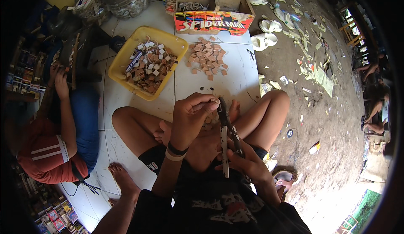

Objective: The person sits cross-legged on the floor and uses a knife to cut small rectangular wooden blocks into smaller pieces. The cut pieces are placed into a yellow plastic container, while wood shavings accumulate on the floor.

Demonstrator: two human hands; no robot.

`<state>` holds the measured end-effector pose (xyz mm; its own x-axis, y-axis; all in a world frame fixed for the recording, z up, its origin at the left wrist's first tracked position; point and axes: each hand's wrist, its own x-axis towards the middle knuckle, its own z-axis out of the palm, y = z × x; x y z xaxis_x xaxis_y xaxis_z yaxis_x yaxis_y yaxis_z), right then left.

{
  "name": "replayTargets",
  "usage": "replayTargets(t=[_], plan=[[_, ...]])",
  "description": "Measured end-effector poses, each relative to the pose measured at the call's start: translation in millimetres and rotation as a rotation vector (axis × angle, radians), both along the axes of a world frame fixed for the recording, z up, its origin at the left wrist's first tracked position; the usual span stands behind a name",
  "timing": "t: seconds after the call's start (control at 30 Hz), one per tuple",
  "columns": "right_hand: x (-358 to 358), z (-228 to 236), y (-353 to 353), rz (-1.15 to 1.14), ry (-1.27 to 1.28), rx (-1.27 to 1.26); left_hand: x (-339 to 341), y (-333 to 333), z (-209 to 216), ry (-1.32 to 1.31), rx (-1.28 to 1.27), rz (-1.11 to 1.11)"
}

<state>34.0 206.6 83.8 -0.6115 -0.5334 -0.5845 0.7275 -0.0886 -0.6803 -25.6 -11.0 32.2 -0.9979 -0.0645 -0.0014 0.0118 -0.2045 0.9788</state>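
Note:
My right hand (244,160) is closed around a long, narrow dark piece (224,143) with pale patches and two prongs at its lower part. The piece stands nearly upright in front of my body. At its upper end, my left hand (189,115) pinches thumb and fingers together against it. Something small and pale shows at those fingertips, too small to name. Beyond my hands, a loose heap of small brown square pieces (208,57) lies on the white tiles. Left of the heap, a yellow tub (114,72) holds many similar brown and white squares.
A wooden box with a colourful printed front (212,22) stands at the far side. Clear plastic bags (124,0) sit at far left. Another person in a red shirt (44,158) works at left. White shoes (265,40) and scraps lie on the dirt floor beyond the tiled edge.

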Motion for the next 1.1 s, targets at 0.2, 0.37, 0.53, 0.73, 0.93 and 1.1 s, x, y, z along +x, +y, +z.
replayTargets(t=[0.2,0.37,0.53,0.73,0.93,1.1], plan=[[1.6,-0.8,-1.5,-0.013,0.006,0.011,1.3,-0.7,0.2,0.014,-0.006,-0.007],[-1.1,-6.7,0.9,0.073,0.099,0.013,2.3,-1.0,1.0,0.015,-0.02,-0.004],[11.1,-39.2,3.5,0.05,0.092,-0.008,2.2,-2.1,-26.9,0.058,-0.068,-0.003],[-4.2,-122.4,-10.7,0.132,0.303,0.389,-11.7,-10.9,-91.6,-0.161,-0.228,-0.039],[0.0,-114.2,-1.2,-0.017,0.254,0.41,6.4,-25.0,-86.0,-0.223,0.215,0.072],[3.0,-109.3,-1.5,-0.067,0.359,0.394,-4.5,-26.5,-67.6,-0.332,0.185,0.089]])
